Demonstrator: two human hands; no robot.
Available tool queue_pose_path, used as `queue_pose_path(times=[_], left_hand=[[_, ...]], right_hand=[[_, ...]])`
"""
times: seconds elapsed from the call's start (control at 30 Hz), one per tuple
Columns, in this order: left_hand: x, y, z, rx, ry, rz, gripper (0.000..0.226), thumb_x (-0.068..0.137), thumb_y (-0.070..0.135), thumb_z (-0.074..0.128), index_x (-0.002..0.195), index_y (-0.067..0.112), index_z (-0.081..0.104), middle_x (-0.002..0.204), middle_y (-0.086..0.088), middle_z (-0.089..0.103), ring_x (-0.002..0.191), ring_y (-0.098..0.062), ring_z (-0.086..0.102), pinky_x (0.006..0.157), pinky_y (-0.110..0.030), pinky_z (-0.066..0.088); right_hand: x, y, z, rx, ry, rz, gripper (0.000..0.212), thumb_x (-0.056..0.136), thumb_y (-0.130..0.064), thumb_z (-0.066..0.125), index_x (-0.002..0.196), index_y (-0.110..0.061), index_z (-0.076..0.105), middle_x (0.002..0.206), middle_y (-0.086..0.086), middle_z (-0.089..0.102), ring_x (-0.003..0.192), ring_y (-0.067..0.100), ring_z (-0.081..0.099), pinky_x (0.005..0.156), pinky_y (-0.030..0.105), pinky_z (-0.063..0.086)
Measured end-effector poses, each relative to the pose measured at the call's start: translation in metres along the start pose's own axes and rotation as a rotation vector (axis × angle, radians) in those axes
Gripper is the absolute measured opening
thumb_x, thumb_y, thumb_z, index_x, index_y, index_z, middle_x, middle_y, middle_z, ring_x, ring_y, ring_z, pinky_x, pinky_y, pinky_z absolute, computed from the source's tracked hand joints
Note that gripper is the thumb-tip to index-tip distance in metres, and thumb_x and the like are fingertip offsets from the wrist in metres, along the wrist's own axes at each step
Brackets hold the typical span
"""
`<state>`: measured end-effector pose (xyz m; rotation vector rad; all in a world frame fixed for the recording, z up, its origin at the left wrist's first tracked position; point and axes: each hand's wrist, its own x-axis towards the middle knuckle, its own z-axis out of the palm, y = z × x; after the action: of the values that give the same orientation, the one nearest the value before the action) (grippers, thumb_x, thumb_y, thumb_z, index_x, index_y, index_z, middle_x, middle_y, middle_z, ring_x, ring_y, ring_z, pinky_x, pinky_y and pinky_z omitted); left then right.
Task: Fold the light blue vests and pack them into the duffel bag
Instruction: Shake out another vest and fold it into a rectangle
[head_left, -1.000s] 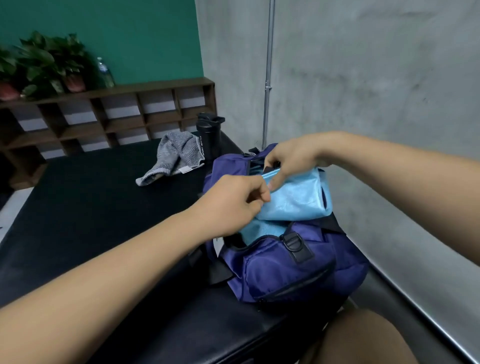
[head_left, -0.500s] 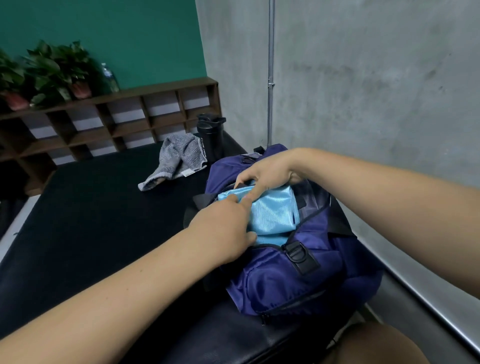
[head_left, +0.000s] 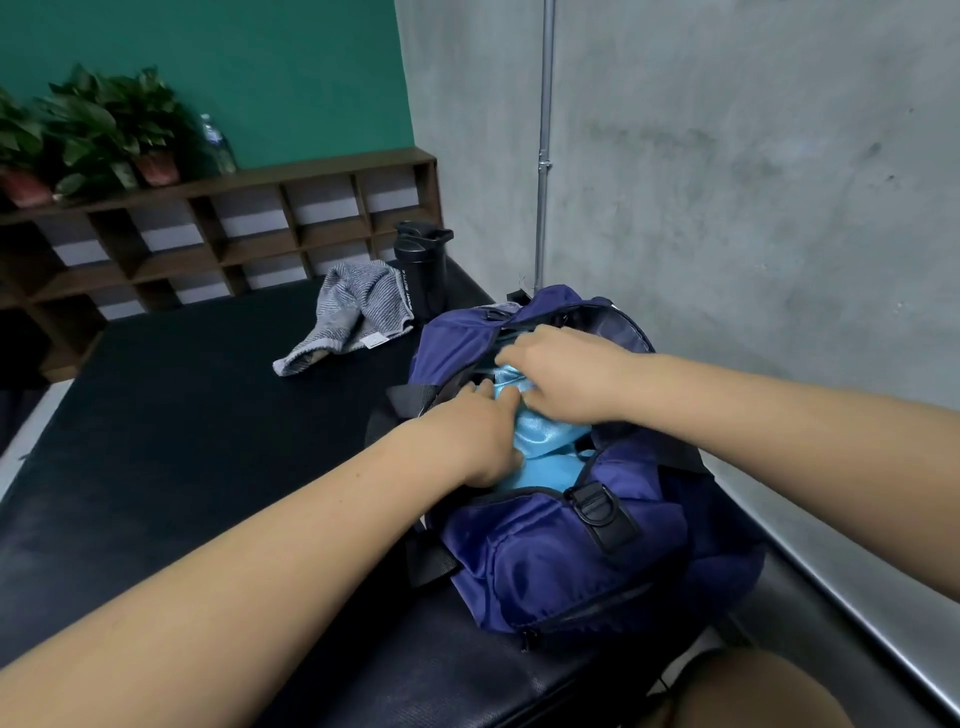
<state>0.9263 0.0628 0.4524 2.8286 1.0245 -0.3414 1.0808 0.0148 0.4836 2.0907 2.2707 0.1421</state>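
On my feed the duffel bag (head_left: 561, 561), dark blue with black straps, sat on the near right part of the black table (head_left: 182, 415), its top zip open. The light blue vest (head_left: 545, 452) lay bunched in that opening, partly inside the bag, with another fold of the same blue showing beneath it. My left hand (head_left: 483, 436) pressed down on the vest's left side, fingers fairly straight and reaching into the opening, clasping nothing that I could see. My right hand (head_left: 561, 379) lay on top of the vest from the far side, touching the left hand's fingers; its fingertips were tucked under and blurred, so I could not tell whether it pinched the cloth or only pushed on it. Beyond the bag, a grey striped towel (head_left: 353, 306) lay crumpled on the table just beside a black sport bottle (head_left: 423, 270). A wooden shelf (head_left: 234, 234) along the green wall carried potted plants (head_left: 93, 135) and a clear water bottle (head_left: 215, 143).
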Motion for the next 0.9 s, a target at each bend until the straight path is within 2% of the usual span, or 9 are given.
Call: queue_pose_path(times=[0.17, 0.27, 0.33, 0.43, 0.5, 0.57, 0.67, 0.8, 0.9], left_hand=[[0.011, 0.0, 0.01, 0.005, -0.056, -0.069, 0.063, 0.107, 0.025, 0.049, 0.159, 0.012, 0.015, 0.171, -0.025, 0.011, 0.156, -0.041, 0.025, 0.123, -0.054, 0.031], [0.015, -0.001, 0.009, 0.029, -0.102, -0.095, 0.058, 0.109, 0.02, 0.046, 0.158, 0.014, 0.015, 0.171, -0.025, 0.012, 0.144, -0.042, 0.044, 0.114, -0.054, 0.041], [0.019, -0.002, 0.007, 0.056, -0.143, -0.096, 0.06, 0.11, 0.02, 0.045, 0.16, 0.014, 0.011, 0.174, -0.024, 0.004, 0.144, -0.043, 0.045, 0.114, -0.054, 0.041], [0.018, -0.001, 0.005, 0.112, -0.193, -0.092, 0.063, 0.111, 0.023, 0.043, 0.163, 0.013, 0.008, 0.175, -0.025, -0.001, 0.146, -0.045, 0.044, 0.117, -0.055, 0.039], [0.011, 0.002, -0.001, 0.111, -0.188, -0.08, 0.058, 0.111, 0.022, 0.042, 0.162, 0.011, 0.015, 0.172, -0.027, 0.01, 0.143, -0.044, 0.047, 0.115, -0.053, 0.041], [-0.001, 0.006, -0.011, 0.06, -0.144, -0.045, 0.05, 0.113, 0.022, 0.038, 0.159, 0.007, 0.029, 0.165, -0.024, 0.03, 0.142, -0.039, 0.046, 0.111, -0.045, 0.041], [-0.028, 0.005, -0.03, -0.08, -0.035, 0.034, 0.048, 0.113, 0.029, 0.041, 0.158, 0.014, 0.039, 0.159, -0.017, 0.045, 0.141, -0.033, 0.048, 0.107, -0.039, 0.04], [-0.073, -0.02, -0.046, -0.229, 0.26, 0.147, 0.044, 0.105, 0.026, 0.056, 0.148, 0.026, 0.052, 0.137, -0.004, 0.064, 0.127, -0.025, 0.058, 0.096, -0.032, 0.042], [-0.107, -0.055, -0.048, -0.288, 0.425, 0.139, 0.031, 0.101, 0.026, 0.062, 0.132, 0.028, 0.064, 0.116, 0.009, 0.065, 0.11, -0.014, 0.059, 0.087, -0.025, 0.039]], right_hand=[[-0.041, -0.004, 0.01, 0.053, -0.233, 0.014, 0.043, 0.105, -0.039, 0.052, 0.145, -0.022, 0.05, 0.146, 0.003, 0.055, 0.133, 0.029, 0.054, 0.104, 0.047, 0.05], [-0.045, -0.006, 0.015, -0.011, -0.382, 0.037, 0.061, 0.114, -0.041, 0.037, 0.169, -0.025, 0.016, 0.174, 0.006, 0.023, 0.154, 0.031, 0.035, 0.118, 0.048, 0.04], [-0.042, -0.007, 0.019, -0.02, -0.482, 0.076, 0.067, 0.115, -0.045, 0.03, 0.171, -0.025, -0.002, 0.178, 0.01, 0.0, 0.161, 0.035, 0.022, 0.126, 0.048, 0.029], [-0.037, -0.01, 0.022, -0.053, -0.586, 0.092, 0.07, 0.114, -0.052, 0.025, 0.169, -0.027, -0.012, 0.177, 0.014, -0.011, 0.164, 0.035, 0.009, 0.132, 0.047, 0.012], [-0.035, -0.012, 0.018, -0.071, -0.605, 0.11, 0.069, 0.114, -0.055, 0.023, 0.17, -0.027, -0.006, 0.177, 0.015, -0.004, 0.163, 0.038, 0.012, 0.132, 0.05, 0.013], [-0.034, -0.013, 0.008, -0.038, -0.558, 0.126, 0.061, 0.113, -0.052, 0.026, 0.167, -0.024, 0.024, 0.172, 0.016, 0.026, 0.152, 0.041, 0.036, 0.124, 0.053, 0.03], [-0.035, -0.011, -0.012, -0.014, -0.377, 0.123, 0.039, 0.108, -0.044, 0.036, 0.133, -0.022, 0.057, 0.138, 0.011, 0.062, 0.122, 0.034, 0.059, 0.104, 0.049, 0.048], [-0.037, -0.02, -0.037, 0.083, -0.077, 0.158, 0.036, 0.104, -0.044, 0.046, 0.134, -0.029, 0.06, 0.126, 0.004, 0.064, 0.121, 0.029, 0.06, 0.1, 0.048, 0.051], [-0.033, -0.044, -0.049, 0.162, 0.102, 0.109, 0.039, 0.103, -0.044, 0.05, 0.135, -0.026, 0.061, 0.133, 0.001, 0.063, 0.128, 0.027, 0.058, 0.102, 0.048, 0.051]])
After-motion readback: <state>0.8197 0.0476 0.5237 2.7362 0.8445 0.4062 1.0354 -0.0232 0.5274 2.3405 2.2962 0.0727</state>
